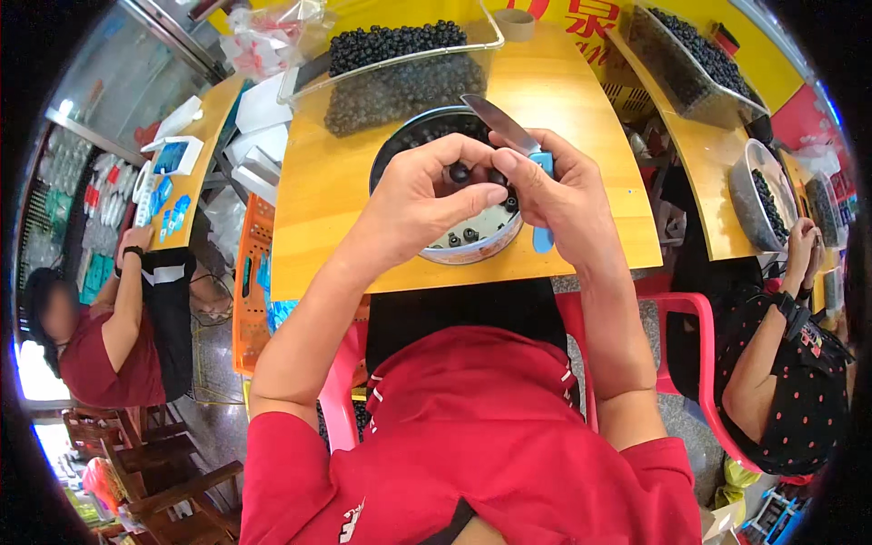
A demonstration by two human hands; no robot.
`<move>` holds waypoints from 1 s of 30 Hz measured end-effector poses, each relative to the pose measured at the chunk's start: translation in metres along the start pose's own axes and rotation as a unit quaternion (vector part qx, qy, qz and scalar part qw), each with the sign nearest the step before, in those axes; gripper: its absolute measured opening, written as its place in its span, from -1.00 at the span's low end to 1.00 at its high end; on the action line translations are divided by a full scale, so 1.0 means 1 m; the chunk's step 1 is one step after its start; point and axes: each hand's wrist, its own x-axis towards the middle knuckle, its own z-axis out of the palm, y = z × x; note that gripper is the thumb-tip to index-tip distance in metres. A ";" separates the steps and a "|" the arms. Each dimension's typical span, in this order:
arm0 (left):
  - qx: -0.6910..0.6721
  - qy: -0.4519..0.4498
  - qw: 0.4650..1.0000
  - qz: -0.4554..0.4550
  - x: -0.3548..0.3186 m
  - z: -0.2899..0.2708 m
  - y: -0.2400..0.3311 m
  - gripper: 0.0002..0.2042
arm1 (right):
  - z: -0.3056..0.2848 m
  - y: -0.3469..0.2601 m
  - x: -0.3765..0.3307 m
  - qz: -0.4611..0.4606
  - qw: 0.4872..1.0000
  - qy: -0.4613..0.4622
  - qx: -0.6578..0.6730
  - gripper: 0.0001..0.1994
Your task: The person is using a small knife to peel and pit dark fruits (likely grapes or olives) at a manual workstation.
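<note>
My right hand (568, 195) grips a folding knife (500, 123) with a blue handle, its blade pointing up and to the left. The lower end of the handle shows below my palm. Close beside it, my left hand (413, 195) is curled, with a small black round part (460, 173) inside the loop of its thumb and fingers. The two hands almost touch at the fingertips. Both are above a round white tub (477, 252), in which several black parts (470, 235) lie. My fingers hide much of the tub's inside.
Behind the tub, a clear bin (400, 86) full of black parts stands on the wooden table (581, 100), near a tape roll (515, 24). An orange crate (257, 282) is at the left. Co-workers sit at either side; a tub (758, 195) stands before the right one.
</note>
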 end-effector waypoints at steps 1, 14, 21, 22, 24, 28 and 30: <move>0.000 -0.001 1.000 0.002 -0.001 0.000 0.000 -0.83 | 0.001 -0.001 -0.001 0.013 0.999 -0.004 0.033 -0.73; -0.017 0.044 0.996 0.082 -0.008 0.000 -0.014 -0.79 | 0.001 0.001 -0.002 0.072 0.976 -0.081 0.188 -0.73; -0.026 -0.011 0.987 0.158 -0.005 -0.007 -0.024 -0.76 | 0.000 0.001 -0.001 0.070 0.975 -0.085 0.192 -0.72; -0.026 -0.010 0.987 0.158 -0.005 -0.007 -0.026 -0.76 | 0.001 0.000 -0.002 0.066 0.978 -0.078 0.181 -0.72; -0.001 0.003 0.987 0.160 -0.005 -0.008 -0.026 -0.77 | 0.003 -0.001 -0.003 0.062 0.981 -0.073 0.169 -0.71; 0.038 0.064 0.984 0.161 -0.007 0.005 -0.023 -0.76 | 0.006 0.002 -0.002 0.036 0.986 -0.035 0.160 -0.69; 0.087 0.105 0.975 0.176 -0.007 0.006 -0.029 -0.76 | 0.006 0.004 -0.001 0.026 0.986 -0.024 0.163 -0.68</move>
